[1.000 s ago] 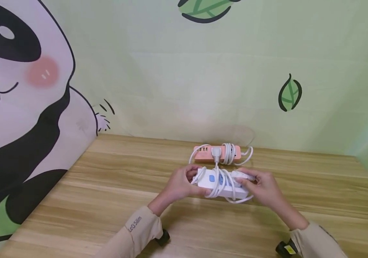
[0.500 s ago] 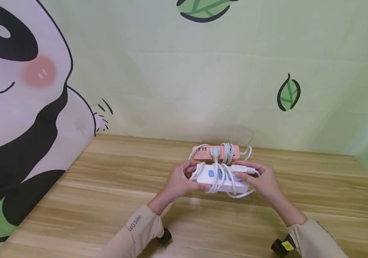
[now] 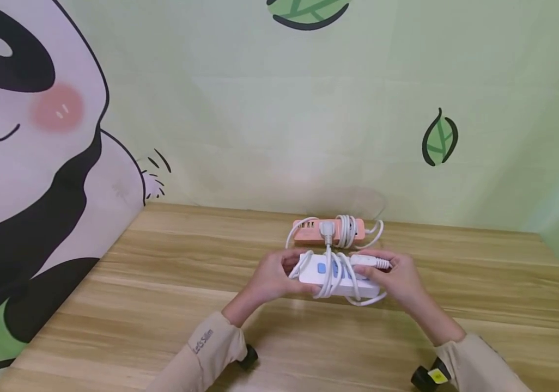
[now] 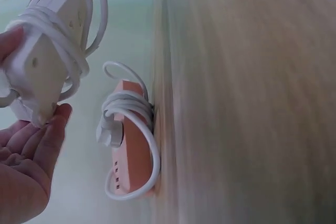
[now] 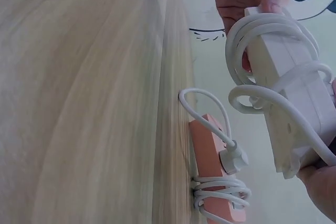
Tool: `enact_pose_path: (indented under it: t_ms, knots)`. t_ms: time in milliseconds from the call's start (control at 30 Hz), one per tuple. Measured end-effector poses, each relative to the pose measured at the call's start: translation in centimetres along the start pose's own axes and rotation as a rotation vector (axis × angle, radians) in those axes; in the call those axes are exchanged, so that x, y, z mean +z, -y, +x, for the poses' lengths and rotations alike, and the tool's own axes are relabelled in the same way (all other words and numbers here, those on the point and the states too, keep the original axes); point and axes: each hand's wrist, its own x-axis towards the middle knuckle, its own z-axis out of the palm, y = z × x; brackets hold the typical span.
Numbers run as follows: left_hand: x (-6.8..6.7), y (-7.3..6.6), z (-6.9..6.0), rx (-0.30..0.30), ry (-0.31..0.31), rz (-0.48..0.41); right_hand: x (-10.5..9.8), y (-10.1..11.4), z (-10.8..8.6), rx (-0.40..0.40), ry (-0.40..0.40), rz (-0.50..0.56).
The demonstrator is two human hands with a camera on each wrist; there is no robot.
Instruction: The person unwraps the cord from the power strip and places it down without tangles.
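White strip [image 3: 311,275] is held up off counter [image 3: 171,305]. Left hand [image 3: 272,276] grips its left end; right hand [image 3: 402,279] pinches plug [image 3: 364,261] near its right end, seating unclear. Likely light, stiff, smooth; best held by the ends, as soft cord loops [image 4: 68,51] block the middle. Pink strip [image 3: 305,234] lies behind, cord-wrapped.
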Motion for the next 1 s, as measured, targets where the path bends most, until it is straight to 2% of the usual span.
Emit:
enact_pose_path:
  t_ms: [233,367,533,667,800,933,1000]
  knots:
    - [0.2,0.4,-0.2,0.035,-0.017,-0.058,-0.1,0.1,-0.2,-0.006,-0.013,0.005]
    - [0.3,0.2,-0.3,0.044,-0.028,-0.049,-0.2,0.1,-0.3,-0.030,-0.009,0.023]
    - [0.2,-1.5,-0.9,0.032,-0.034,-0.021,0.0,-0.2,-0.5,-0.091,-0.010,0.100]
    - [-0.1,-2.7,-1.6,0.060,-0.013,-0.037,0.1,-0.3,-0.5,-0.099,-0.006,0.090]
    - [0.0,-1.6,-1.2,0.066,-0.011,-0.051,0.0,-0.3,-0.5,-0.079,-0.008,0.083]
    - [0.1,-0.3,-0.6,0.027,-0.028,-0.045,0.1,-0.4,-0.5,-0.097,0.002,0.116]
    - [0.1,-0.5,-0.7,0.023,-0.023,-0.049,0.1,-0.5,-0.5,-0.098,0.002,0.124]
